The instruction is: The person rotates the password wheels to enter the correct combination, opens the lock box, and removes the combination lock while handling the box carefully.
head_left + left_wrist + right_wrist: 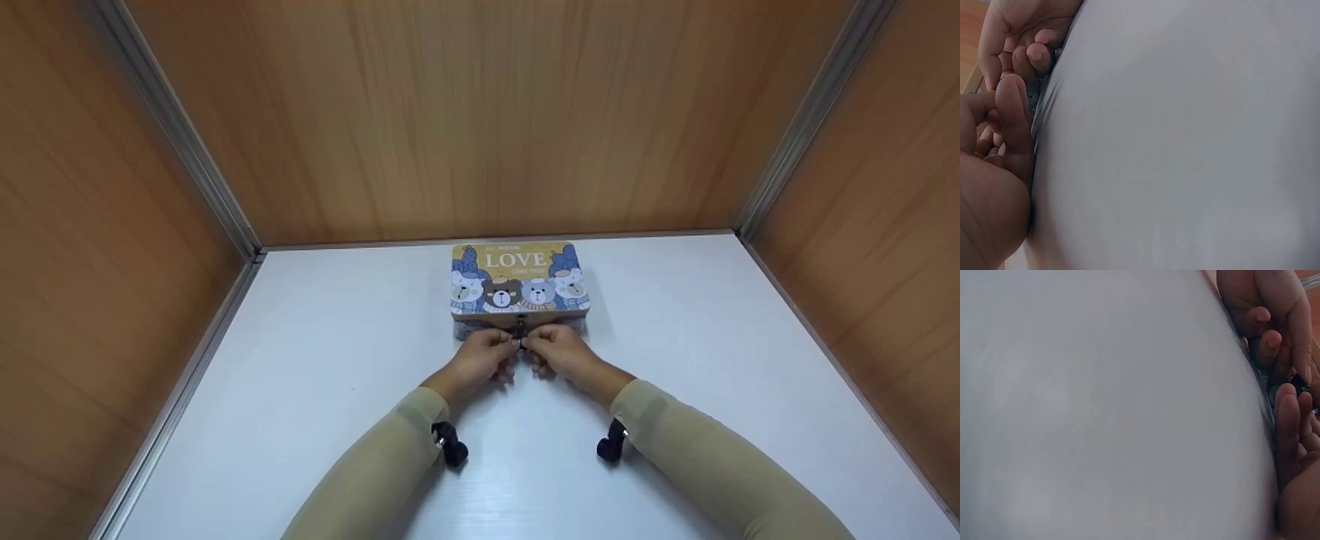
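**Small fitting, crowded fingers: a slip is the main danger**

A bear-printed box [520, 291] sits at the far side of the tabletop [337, 360], near the middle and close to the rear panel [495, 120]. Its lid [517, 271] lies down, and a small dark fitting [520, 327] hangs at the centre of the near face.

Both hands meet there, fingers curled. The left hand [481, 355] pinches at the fitting from the left and the right hand [564, 352] from the right, their fingertips almost touching. Which part each one grips cannot be told, because the fingers cover most of it.

The likeliest trouble, I judge, is a fingertip sliding off: the piece is small, and two pinches share very little room. If the hands pull unevenly, the fitting could twist and bind instead of moving freely. A firm tug toward the near side could drag the box along, since neither hand holds it by its sides and the white surface looks smooth. Pushing too hard might instead drive it back against the panel. Skin could also get nipped between the metal-looking parts. Finally, should any piece come loose, it could drop to the tabletop below the fingers.
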